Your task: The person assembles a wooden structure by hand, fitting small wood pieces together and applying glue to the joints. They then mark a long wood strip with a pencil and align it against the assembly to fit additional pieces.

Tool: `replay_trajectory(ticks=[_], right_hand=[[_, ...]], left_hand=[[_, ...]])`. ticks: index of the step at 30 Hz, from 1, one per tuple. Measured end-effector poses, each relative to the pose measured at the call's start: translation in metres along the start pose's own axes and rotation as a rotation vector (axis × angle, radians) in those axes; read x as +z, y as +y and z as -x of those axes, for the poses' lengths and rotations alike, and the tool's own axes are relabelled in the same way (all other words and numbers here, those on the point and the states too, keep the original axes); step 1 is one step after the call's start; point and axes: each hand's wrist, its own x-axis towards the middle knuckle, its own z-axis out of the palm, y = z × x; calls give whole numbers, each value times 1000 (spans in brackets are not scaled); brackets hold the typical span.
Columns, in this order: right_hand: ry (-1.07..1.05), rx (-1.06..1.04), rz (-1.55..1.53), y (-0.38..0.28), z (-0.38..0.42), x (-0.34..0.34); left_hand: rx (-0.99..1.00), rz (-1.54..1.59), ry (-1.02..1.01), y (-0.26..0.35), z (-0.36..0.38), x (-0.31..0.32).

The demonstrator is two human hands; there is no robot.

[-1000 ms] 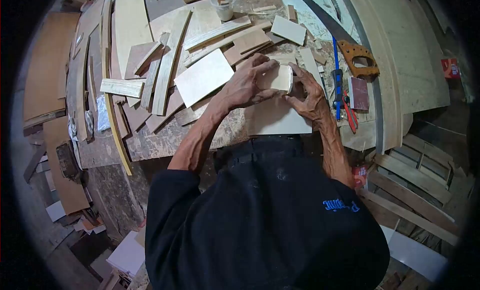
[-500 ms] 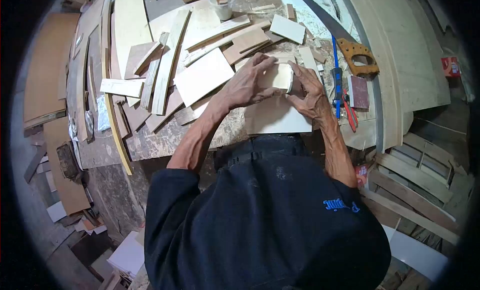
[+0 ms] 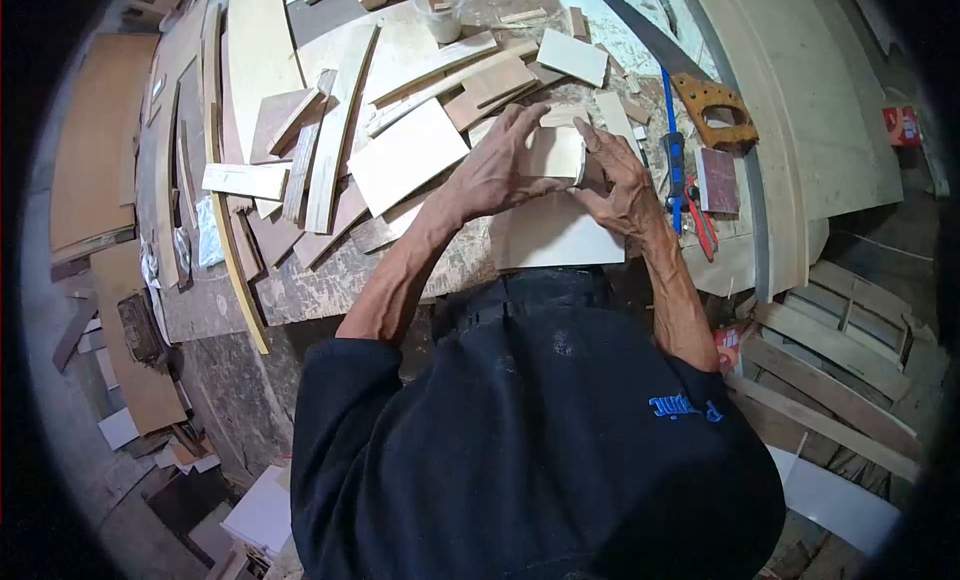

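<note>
Between my two hands is a small pale block-like piece [image 3: 553, 152] with a light, smooth face and a rough whitish right edge. My left hand [image 3: 498, 172] grips its left side, thumb below and fingers over the far edge. On the right end, my right hand [image 3: 622, 185] is closed with bent fingers against the edge. Under the hands, at the bench's near edge, lies a white board [image 3: 557, 235]. Just left of my left hand is a larger white panel [image 3: 408, 155] among wood offcuts.
A handsaw [image 3: 715, 112] with a wooden handle lies to the right on the bench. Beside it are a blue-and-black tool [image 3: 674, 160], red-handled pliers [image 3: 702, 223] and a dark red block [image 3: 717, 180]. A plastic cup [image 3: 440, 18] stands at the back. Long strips [image 3: 345, 130] cover the left.
Both hands keep hold of the pale piece in nearly the same place. My left fingers have shifted slightly, and the view has moved a little.
</note>
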Motion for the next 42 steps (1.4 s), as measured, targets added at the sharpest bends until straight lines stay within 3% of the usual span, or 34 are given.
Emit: replay_trajectory(ticks=[18, 24, 27, 30, 39, 42], right_hand=[[-40, -10, 32, -1, -2, -4], [-25, -14, 59, 0, -1, -4], [-43, 98, -33, -6, -2, -7], [-40, 27, 46, 1, 0, -4], [-42, 55, 37, 5, 2, -6], [-53, 68, 33, 5, 3, -9]], left_hand=[[65, -63, 25, -5, -2, 5], [4, -44, 20, 2, 0, 4], [45, -96, 45, -4, 1, 6], [-29, -39, 12, 3, 1, 3], [149, 73, 216, -12, 15, 10], [70, 98, 185, -14, 29, 1]])
